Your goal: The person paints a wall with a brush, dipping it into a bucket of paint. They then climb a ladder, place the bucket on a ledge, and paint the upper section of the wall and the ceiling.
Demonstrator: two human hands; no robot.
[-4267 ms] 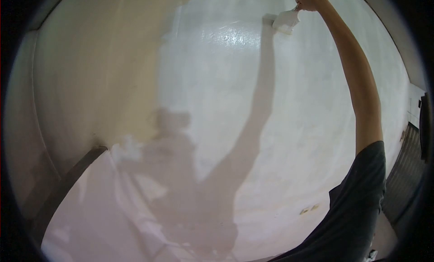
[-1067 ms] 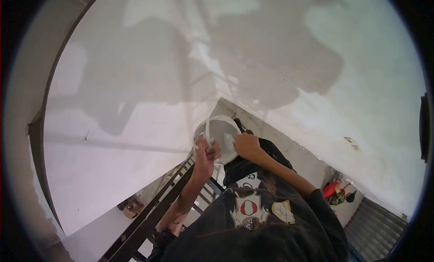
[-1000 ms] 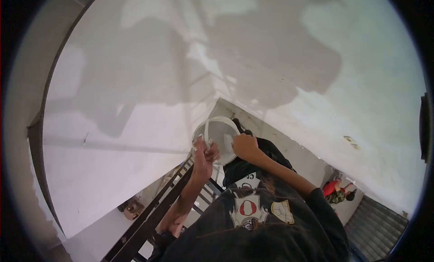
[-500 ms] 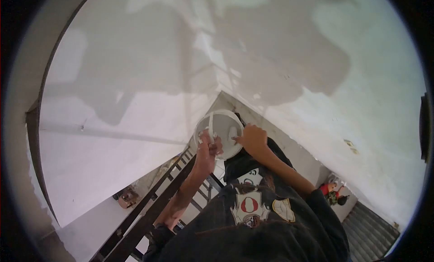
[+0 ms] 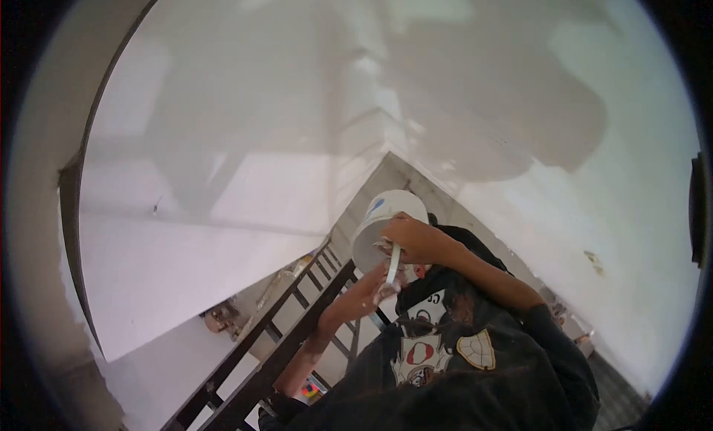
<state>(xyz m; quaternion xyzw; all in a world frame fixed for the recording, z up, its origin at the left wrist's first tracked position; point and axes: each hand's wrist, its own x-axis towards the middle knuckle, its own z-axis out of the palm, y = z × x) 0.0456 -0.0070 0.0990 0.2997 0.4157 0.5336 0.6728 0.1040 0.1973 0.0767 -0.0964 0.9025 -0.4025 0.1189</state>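
Note:
A white bucket (image 5: 397, 202) is tilted in front of my body, with its mouth facing down and left towards me and blue marking on its outside. My left hand (image 5: 389, 281), smeared with white, is closed around the bucket's pale handle (image 5: 394, 263) below the mouth. At the rim is my right hand (image 5: 410, 236), its fingers bent inwards over the bucket's opening. Whatever those fingers hold, if anything, is hidden. The grey-white inside of the bucket (image 5: 365, 247) shows only in part.
Two white walls (image 5: 282, 193) meet at a corner ahead, with shadows across them. A dark metal railing (image 5: 276, 349) runs diagonally below my left arm. Lower down past it lies a brownish object (image 5: 220, 319) I cannot identify.
The bucket has tipped so that its outer side shows. My left hand has moved down and right with the handle, and my right hand has shifted slightly down over the rim. The view has shifted.

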